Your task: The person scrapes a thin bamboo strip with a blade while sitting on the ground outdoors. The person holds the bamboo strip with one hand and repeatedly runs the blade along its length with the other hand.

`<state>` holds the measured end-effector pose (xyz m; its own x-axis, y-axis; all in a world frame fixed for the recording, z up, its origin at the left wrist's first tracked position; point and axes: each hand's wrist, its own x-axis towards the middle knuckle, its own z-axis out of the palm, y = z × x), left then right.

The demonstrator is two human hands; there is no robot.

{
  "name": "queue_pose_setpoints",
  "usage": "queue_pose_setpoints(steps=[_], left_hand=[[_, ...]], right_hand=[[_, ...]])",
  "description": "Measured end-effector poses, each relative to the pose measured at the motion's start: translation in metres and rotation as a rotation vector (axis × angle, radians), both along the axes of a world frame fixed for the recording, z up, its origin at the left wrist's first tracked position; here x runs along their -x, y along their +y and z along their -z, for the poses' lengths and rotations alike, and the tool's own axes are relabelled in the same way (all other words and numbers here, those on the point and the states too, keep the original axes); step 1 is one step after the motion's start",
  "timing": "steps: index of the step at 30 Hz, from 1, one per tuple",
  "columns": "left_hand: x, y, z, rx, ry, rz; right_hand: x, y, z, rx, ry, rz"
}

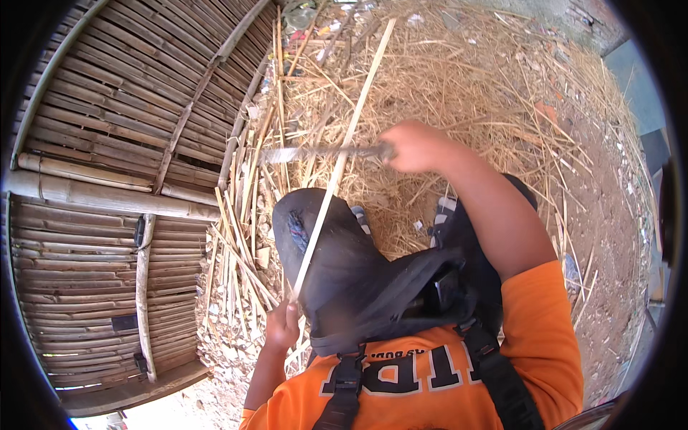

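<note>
A long, pale bamboo strip [315, 236] slants up and away across my left knee, its near end pinched in my closed left hand [282, 326]. My right hand [416, 147] is closed around the dark handle of a long knife [308, 153]. The blade points left and crosses the strip beyond my knee, blurred toward its tip. Whether its edge bites into the strip, I cannot tell. Dark trousers [330, 244] cover my bent legs under the strip.
Pale shavings [444, 79] cover the ground ahead. Several cut strips [247, 208] lie on the left, beside a bamboo slat wall [122, 100] with a thick crossbar [107, 192]. Bare brown soil [609, 244] and a bluish surface [638, 93] are at the right.
</note>
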<state>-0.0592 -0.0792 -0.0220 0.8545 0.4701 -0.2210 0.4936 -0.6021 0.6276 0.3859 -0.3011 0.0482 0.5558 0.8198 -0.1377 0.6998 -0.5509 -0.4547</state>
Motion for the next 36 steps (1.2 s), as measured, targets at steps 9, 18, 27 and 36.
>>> queue_pose_setpoints(steps=[9, 18, 27, 36], left_hand=[[-0.018, -0.011, -0.009, -0.215, 0.025, 0.027], [-0.008, -0.007, 0.015, -0.281, -0.048, 0.040], [-0.011, -0.014, 0.004, -0.269, -0.036, 0.009], [-0.014, -0.011, 0.007, -0.312, -0.008, -0.020]], right_hand=[[-0.039, -0.031, -0.023, -0.085, 0.134, 0.371], [0.005, -0.010, -0.011, 0.072, -0.014, -0.089], [0.011, -0.008, -0.016, -0.061, 0.031, 0.047], [-0.046, -0.037, -0.018, -0.157, 0.136, 0.404]])
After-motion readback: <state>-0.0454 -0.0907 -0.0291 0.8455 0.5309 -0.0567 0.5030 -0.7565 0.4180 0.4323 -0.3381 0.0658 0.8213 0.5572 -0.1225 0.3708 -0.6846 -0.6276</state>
